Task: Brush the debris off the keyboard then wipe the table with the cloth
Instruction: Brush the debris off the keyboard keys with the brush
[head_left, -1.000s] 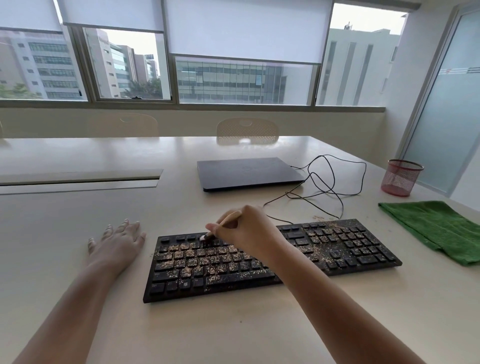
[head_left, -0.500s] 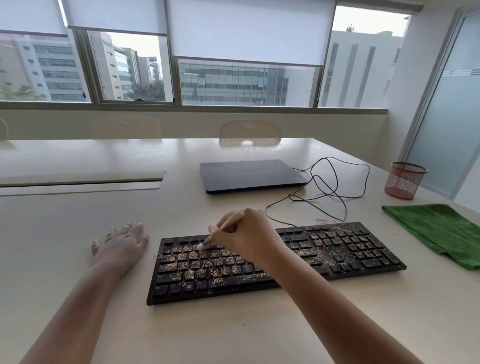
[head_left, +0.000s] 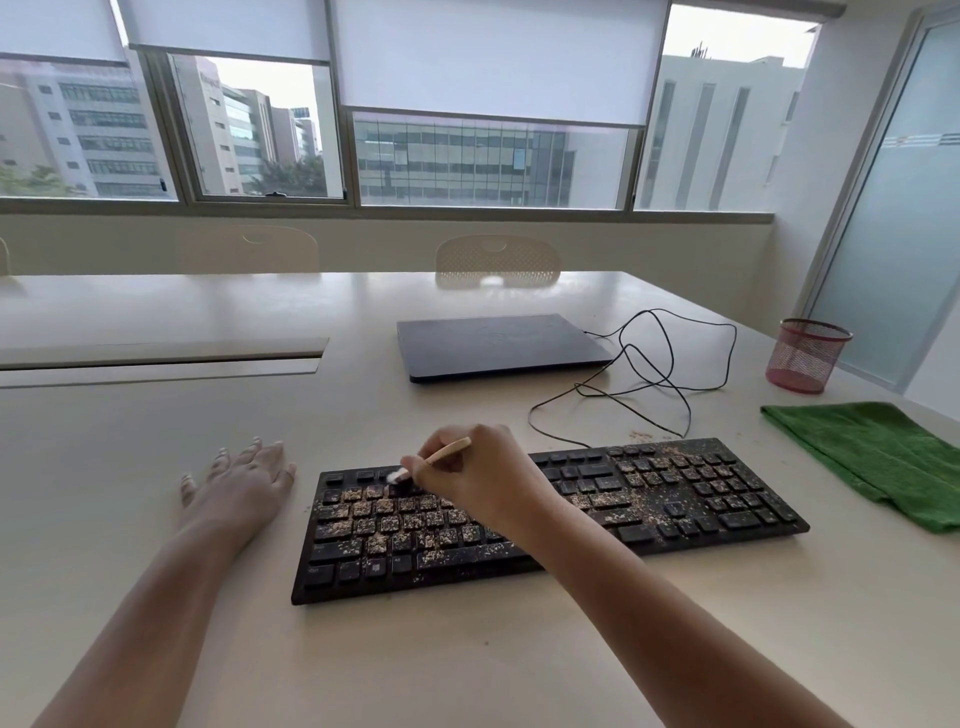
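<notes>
step 1, brushing, barely started. right hand (head_left: 483, 475) pinches the brush (head_left: 434, 459) like a pen, bristles on the top-left key rows of the keyboard (head_left: 545, 514), which sits near the bench (head_left: 156, 447) front edge. left hand (head_left: 241, 480) spread flat on the bench just left of it. debris (head_left: 395, 519) covers most keys, thinner on the right. next: sweep row by row off the keys. cloth (head_left: 878, 457) lies folded at the right edge, untouched
</notes>
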